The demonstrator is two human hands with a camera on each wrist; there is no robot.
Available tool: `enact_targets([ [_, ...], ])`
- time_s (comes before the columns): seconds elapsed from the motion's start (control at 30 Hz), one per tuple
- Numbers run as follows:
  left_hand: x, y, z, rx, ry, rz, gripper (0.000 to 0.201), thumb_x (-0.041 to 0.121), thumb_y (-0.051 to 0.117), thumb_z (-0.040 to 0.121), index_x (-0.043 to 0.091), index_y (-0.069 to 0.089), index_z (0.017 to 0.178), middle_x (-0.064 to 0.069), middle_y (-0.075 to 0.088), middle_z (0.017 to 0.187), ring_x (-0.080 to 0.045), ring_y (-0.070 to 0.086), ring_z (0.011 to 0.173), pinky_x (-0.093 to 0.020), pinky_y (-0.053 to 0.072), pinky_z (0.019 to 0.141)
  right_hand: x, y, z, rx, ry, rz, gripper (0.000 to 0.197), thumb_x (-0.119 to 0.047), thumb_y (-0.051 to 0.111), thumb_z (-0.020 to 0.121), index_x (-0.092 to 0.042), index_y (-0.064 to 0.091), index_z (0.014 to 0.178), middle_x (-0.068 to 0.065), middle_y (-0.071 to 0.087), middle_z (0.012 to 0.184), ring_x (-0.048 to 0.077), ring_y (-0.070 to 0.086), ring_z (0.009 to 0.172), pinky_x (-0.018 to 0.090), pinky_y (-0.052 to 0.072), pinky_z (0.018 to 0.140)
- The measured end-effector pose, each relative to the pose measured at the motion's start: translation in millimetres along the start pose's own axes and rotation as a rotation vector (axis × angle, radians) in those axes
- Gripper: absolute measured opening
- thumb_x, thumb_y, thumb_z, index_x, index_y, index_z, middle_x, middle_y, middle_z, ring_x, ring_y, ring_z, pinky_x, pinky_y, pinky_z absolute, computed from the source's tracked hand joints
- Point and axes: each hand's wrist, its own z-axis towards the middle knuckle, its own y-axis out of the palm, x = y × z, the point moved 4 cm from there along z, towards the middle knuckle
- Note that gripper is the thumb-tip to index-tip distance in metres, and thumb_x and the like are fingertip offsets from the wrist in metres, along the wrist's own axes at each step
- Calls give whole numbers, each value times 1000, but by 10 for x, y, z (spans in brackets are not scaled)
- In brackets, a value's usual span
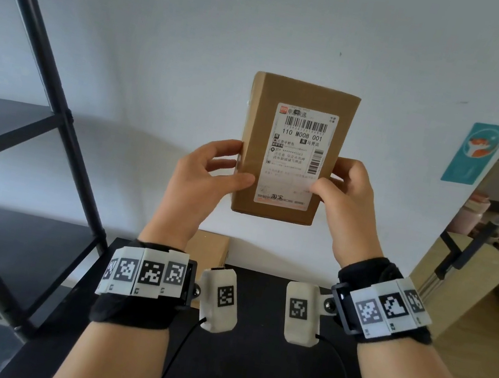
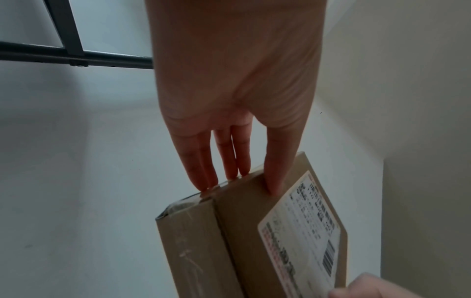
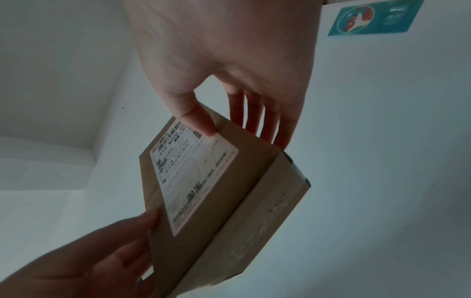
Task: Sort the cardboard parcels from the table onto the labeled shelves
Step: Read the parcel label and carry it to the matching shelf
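Note:
I hold a brown cardboard parcel (image 1: 260, 117) upright in front of the white wall, above the black table (image 1: 246, 371). Its white shipping label (image 1: 296, 160) faces me and reads "110 M008 001". My left hand (image 1: 236, 166) pinches the parcel's left edge, thumb on the front and fingers behind. My right hand (image 1: 330, 175) pinches the right edge the same way, thumb on the label. The left wrist view shows the left hand (image 2: 239, 187) on the taped edge of the parcel (image 2: 237, 242). In the right wrist view the right hand (image 3: 242, 137) grips the parcel (image 3: 229, 203).
A second cardboard parcel (image 1: 212, 249) sits at the table's far edge, partly hidden behind my left wrist. The black metal shelf rack (image 1: 63, 119) stands at the left; no shelf labels show. A teal poster (image 1: 476, 152) and a wooden cabinet (image 1: 459, 279) are at the right.

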Motion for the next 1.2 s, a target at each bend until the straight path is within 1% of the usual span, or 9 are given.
enact_targets([
  [0.23,-35,8,-5,-13,1,-24,48,8,78,84,24,65,127,13,71,122,-4,65,117,-15,51,84,-20,-11,2,7,-25,-29,27,-8,64,86,-15,55,111,-7,68,115,8,65,109,24,55,78],
  [0.33,-55,-8,-12,-1,-6,-27,48,8,78,84,24,65,127,12,71,123,-6,65,117,-22,53,90,-31,0,1,-1,-23,-23,27,-9,63,86,-15,55,111,-7,68,115,9,65,109,26,55,80],
  [0.4,-69,-38,-28,14,-15,-29,48,9,77,84,23,65,128,11,71,123,-8,66,117,-28,53,96,-41,30,-8,-17,-19,-21,28,-9,63,86,-15,56,112,-7,68,114,9,65,109,25,55,79],
  [0.53,-105,-177,-103,74,-36,-54,45,13,76,86,18,63,129,9,72,121,-10,69,113,-26,55,91,-59,173,-62,-66,-13,-31,31,-11,64,86,-15,55,115,-7,68,115,9,65,108,23,53,79],
  [0.67,-165,-425,-251,134,-72,-48,48,18,76,86,18,61,131,6,72,123,-12,70,111,-32,58,93,-69,450,-188,-138,4,-30,41,-13,65,86,-18,54,125,-7,66,118,8,64,110,22,54,79],
  [0.77,-193,-720,-392,198,-87,-50,56,16,76,86,16,55,138,2,69,127,-15,69,113,-30,59,90,-111,741,-325,-207,-7,-44,46,-12,63,86,-19,54,131,-6,65,121,8,61,111,21,53,78],
  [0.93,-219,-1360,-783,266,-125,-40,50,14,74,88,18,59,135,1,71,123,-17,70,111,-41,57,98,-221,1358,-648,-332,-28,-62,42,-14,62,87,-20,54,127,-5,63,121,9,59,111,23,52,80],
  [1.1,-211,-2232,-1387,376,-170,-3,46,16,74,88,20,62,132,3,72,120,-16,72,109,-34,60,90,-347,2177,-1214,-452,-24,-40,36,-15,60,89,-20,51,123,-5,62,117,7,60,106,21,51,76],
  [1.2,-198,-2824,-1832,454,-205,22,44,15,75,87,18,63,130,1,74,118,-17,72,108,-34,62,87,-422,2722,-1688,-532,30,3,33,-15,58,89,-22,50,120,-5,62,116,7,61,105,29,56,78],
])
